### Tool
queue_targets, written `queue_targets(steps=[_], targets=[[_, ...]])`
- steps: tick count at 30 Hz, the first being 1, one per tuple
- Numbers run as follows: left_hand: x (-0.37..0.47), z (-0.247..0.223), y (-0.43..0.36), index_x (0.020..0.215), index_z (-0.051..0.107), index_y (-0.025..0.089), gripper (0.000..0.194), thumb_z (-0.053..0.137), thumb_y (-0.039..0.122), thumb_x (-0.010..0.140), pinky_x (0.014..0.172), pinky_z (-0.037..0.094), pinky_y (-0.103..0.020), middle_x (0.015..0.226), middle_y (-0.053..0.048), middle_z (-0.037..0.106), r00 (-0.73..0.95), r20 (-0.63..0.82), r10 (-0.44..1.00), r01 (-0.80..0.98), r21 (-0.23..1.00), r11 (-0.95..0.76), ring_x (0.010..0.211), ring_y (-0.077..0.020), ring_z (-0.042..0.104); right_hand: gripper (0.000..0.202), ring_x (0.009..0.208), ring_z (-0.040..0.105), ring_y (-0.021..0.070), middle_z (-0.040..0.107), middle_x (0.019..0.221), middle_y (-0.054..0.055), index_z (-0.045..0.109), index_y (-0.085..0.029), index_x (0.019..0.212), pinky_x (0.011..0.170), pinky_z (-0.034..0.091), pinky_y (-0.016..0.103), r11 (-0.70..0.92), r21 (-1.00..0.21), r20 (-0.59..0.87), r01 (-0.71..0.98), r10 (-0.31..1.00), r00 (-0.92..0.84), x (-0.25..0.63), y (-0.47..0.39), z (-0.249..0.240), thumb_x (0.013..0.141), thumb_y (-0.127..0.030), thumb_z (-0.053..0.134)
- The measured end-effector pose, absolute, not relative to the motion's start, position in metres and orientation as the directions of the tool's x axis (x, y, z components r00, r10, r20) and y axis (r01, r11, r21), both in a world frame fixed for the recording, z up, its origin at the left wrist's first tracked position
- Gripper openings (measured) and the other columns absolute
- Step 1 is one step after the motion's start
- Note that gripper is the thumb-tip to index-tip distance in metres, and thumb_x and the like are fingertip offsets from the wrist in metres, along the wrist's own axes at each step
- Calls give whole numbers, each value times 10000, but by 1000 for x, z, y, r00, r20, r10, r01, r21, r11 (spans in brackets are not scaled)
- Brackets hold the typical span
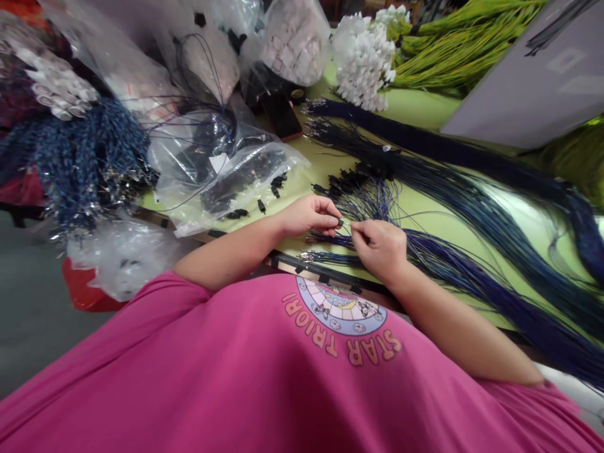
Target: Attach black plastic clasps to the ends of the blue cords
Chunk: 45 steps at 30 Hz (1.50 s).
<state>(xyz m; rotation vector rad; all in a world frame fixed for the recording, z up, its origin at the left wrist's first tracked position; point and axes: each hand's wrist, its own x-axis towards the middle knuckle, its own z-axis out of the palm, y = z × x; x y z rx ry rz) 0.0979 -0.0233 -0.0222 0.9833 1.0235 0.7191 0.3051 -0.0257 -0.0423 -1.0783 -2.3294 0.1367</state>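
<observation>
Head cam, far L: bunch of blue wires [89,163] w/ shiny tips, white connectors [63,94] just above. Below, red container [78,289] w/ clear plastic over part of it. Next, lg. clear bag [264,156] lying on yellow-green tabletop [415,116], dark contents blurred; a few loose blk. connectors [262,206] by its R edge. Dark phone-like slab [282,115] behind. Approx. ctr., near table's front edge: L hand [309,216], thumb & fingertips pinched on small blk. piece [338,222], other fingers curled. Thin wire [348,224] runs betw. hands; can't tell if its end is inside the piece. Just behind, pile of blk.-ended wires [349,182]; farther back, white housings [363,63]. R hand [381,247] nearly fisted, thumb & index nipping the wire. Far R: long dk. blue wire bundles [476,198], pale panel [523,82] behind.
</observation>
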Motion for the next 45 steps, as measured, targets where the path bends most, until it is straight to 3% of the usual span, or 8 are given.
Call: queue_targets(steps=[12, 17, 20, 25, 30, 35, 40, 45], targets=[[94, -25, -18, 871, 602, 120, 171, 703, 186, 750, 631, 507, -240, 643, 0, 665, 238, -277, 931, 112, 960, 257, 587, -100, 636, 188, 628, 623, 155, 719, 755, 31, 725, -199, 900, 625, 486, 287, 482, -679, 335, 554, 874, -351, 309, -14, -35, 835, -302, 582], [82, -11, 5, 905, 677, 135, 150, 666, 198, 769, 788, 467, -274, 822, -29, 672, 137, -45, 990, 612, 789, -49, 770, -122, 612, 194, 756, 635, 171, 710, 827, 56, 701, -202, 840, 747, 485, 307, 637, -580, 437, 508, 770, -465, 316, -18, -27, 875, -263, 520], [84, -15, 26, 957, 703, 149, 192, 648, 248, 801, 913, 414, -309, 999, -67, 648, 216, 95, 972, 815, 530, -233, 961, -171, 585, 172, 775, 629, 186, 696, 815, 63, 702, -194, 831, 701, 454, 298, 776, -416, 181, 474, 581, -793, 313, -27, -27, 853, -297, 565], [92, -34, 55, 1061, 688, 148, 271, 604, 301, 854, 914, 416, -324, 1062, -90, 614, 254, 76, 964, 885, 384, -263, 987, -199, 585, 166, 822, 616, 207, 677, 883, 82, 676, -166, 877, 671, 408, 295, 859, -208, -93, 468, 458, -884, 308, -33, -25, 842, -297, 580], [68, -21, 31, 1195, 615, 126, 380, 626, 250, 836, 945, 427, -327, 1092, -102, 621, 284, 67, 957, 888, 357, -289, 1008, -192, 588, 185, 825, 611, 197, 681, 884, 79, 642, -162, 851, 702, 396, 292, 872, -213, -152, 441, 416, -897, 306, -33, -26, 891, -242, 481], [21, -8, -38, 1127, 658, 135, 305, 478, 228, 899, 966, 452, -352, 1073, -108, 660, 218, -138, 966, 969, 147, -198, 1036, -213, 604, 198, 821, 612, 212, 680, 885, 95, 629, -152, 840, 692, 392, 302, 880, -211, -155, 426, 400, -903, 303, -35, -30, 882, -227, 452], [-5, -19, -77, 1219, 607, 112, 363, 451, 196, 902, 1034, 440, -369, 1193, -138, 616, -9, -13, 1000, 997, 79, 10, 1145, -241, 575, 155, 817, 608, 205, 677, 874, 88, 634, -157, 824, 693, 395, 293, 871, -255, -146, 419, 394, -908, 304, -33, -28, 841, -219, 494], [-10, -32, -78, 1175, 637, 150, 348, 457, 161, 878, 1005, 469, -373, 1219, -127, 580, 36, -44, 998, 993, 111, -31, 1128, -246, 579, 179, 790, 605, 175, 683, 853, 53, 665, -181, 808, 704, 404, 272, 839, -356, -130, 412, 392, -911, 308, -28, -26, 859, -241, 504]])
